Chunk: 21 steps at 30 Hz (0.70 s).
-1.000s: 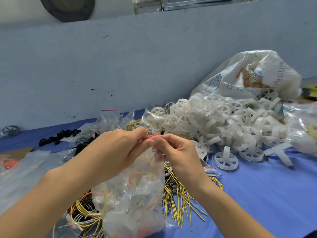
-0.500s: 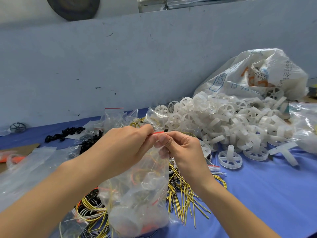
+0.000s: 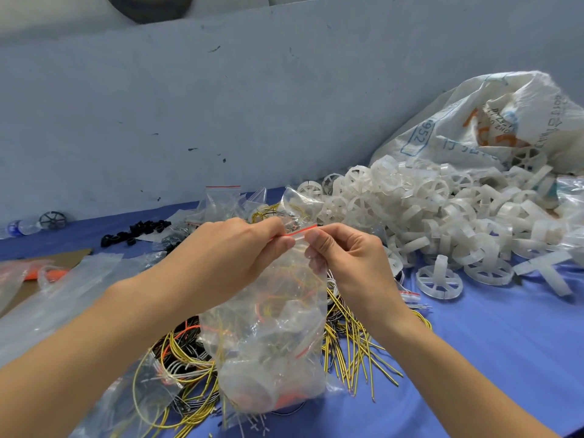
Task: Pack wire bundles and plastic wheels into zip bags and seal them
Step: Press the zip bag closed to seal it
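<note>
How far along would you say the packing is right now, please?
Done: one zip bag holds wire bundles. In hand: the left hand and right hand pinch its red-striped top, apparently sealing it. Left: the pile of white plastic wheels and loose yellow wires lie unpacked.

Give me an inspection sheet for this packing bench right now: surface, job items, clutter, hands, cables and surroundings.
Surface: blue table cover, largely covered with parts.
Job's things: filled zip bag held by its top; white plastic wheels heaped at the right; wire bundles loose beneath the bag.
Clutter: empty clear bags at the left; small black parts near the wall.
Hands: left hand and right hand both pinch the bag's red zip strip.
Cables: nothing seen apart from the job's wires.
Surroundings: grey-blue wall; white printed sack behind the wheels.
</note>
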Motion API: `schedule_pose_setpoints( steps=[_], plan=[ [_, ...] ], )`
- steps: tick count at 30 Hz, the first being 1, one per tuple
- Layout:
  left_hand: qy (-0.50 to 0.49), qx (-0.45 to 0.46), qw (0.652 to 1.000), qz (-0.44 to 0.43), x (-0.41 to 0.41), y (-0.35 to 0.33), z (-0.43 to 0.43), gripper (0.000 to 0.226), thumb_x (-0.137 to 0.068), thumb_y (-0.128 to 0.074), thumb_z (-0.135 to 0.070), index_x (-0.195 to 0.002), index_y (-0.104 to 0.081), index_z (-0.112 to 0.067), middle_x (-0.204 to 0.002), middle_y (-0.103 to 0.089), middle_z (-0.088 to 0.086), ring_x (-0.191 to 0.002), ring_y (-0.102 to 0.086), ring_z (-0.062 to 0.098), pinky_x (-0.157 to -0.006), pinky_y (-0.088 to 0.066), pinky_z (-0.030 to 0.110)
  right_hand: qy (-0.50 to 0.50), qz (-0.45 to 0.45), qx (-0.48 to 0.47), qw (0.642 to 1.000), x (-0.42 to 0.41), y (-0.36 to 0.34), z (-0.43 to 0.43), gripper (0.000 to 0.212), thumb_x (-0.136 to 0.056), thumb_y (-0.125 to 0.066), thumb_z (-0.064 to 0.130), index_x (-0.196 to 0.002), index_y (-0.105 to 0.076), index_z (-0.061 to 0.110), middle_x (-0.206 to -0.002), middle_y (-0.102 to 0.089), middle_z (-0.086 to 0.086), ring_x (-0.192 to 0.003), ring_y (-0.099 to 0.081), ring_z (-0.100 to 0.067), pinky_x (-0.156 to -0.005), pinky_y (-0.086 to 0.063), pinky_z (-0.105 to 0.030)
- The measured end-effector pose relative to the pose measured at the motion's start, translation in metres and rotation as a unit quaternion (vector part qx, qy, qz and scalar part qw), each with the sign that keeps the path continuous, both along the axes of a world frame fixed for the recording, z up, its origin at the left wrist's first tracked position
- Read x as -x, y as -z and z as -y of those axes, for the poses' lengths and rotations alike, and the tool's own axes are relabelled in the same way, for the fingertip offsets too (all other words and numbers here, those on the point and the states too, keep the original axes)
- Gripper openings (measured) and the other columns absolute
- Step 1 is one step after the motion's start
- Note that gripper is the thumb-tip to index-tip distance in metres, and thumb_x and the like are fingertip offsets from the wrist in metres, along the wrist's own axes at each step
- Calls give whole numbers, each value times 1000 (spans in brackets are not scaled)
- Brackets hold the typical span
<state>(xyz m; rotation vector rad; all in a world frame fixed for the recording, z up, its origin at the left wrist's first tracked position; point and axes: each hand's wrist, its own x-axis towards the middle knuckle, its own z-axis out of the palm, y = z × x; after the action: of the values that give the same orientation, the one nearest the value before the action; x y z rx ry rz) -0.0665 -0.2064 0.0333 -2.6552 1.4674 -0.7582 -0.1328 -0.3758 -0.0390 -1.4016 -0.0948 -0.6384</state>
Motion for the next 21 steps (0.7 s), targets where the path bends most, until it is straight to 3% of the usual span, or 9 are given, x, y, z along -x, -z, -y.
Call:
schedule_pose_setpoints(
  steps=[3, 8, 11, 14, 21],
  plan=[
    [-3, 0, 1000, -16, -2, 0, -6, 38, -91, -13, -63, -87, -37, -34, -53, -38, -10, -47, -40, 6, -43, -23, 26, 8, 0, 3, 1000, -1, -1, 1, 13, -91, -68, 22, -83, -74, 13, -66, -67, 0, -57, -56, -10, -58, -49, -21],
    [-3, 5, 1000, -27, -5, 1, -15, 37, -89, -12, -63, -87, -35, -34, -54, -40, -10, -53, -47, 16, -48, -29, 32, 21, 6, 5, 1000, -1, 1, 2, 14, -90, -69, 24, -81, -74, 15, -65, -67, 0, -58, -55, -11, -59, -48, -21],
    [2, 7, 999, -44, -5, -1, -24, 32, -90, -14, -63, -85, -33, -37, -52, -42, -9, -49, -46, 9, -46, -30, 28, 28, 10, 10, 1000, -1, 1, 3, 16, -89, -69, 26, -83, -75, 13, -66, -67, 0, -59, -55, -12, -59, -48, -23],
    [1, 13, 998, -63, -6, -2, -33, 30, -91, -20, -61, -82, -36, -38, -48, -42, -8, -43, -44, 7, -44, -24, 19, 34, 10, 13, 999, -2, 2, 4, 18, -88, -68, 29, -85, -75, 13, -66, -67, 0, -59, -55, -11, -60, -48, -23],
    [-29, 24, 994, -102, -13, -3, -54, 38, -87, -23, -65, -80, -46, -35, -54, -49, -7, -56, -52, 6, -47, -30, 21, 48, 4, 10, 999, -4, 4, 4, 24, -82, -69, 38, -81, -75, 15, -67, -66, -3, -59, -53, -14, -61, -48, -30]
  ],
)
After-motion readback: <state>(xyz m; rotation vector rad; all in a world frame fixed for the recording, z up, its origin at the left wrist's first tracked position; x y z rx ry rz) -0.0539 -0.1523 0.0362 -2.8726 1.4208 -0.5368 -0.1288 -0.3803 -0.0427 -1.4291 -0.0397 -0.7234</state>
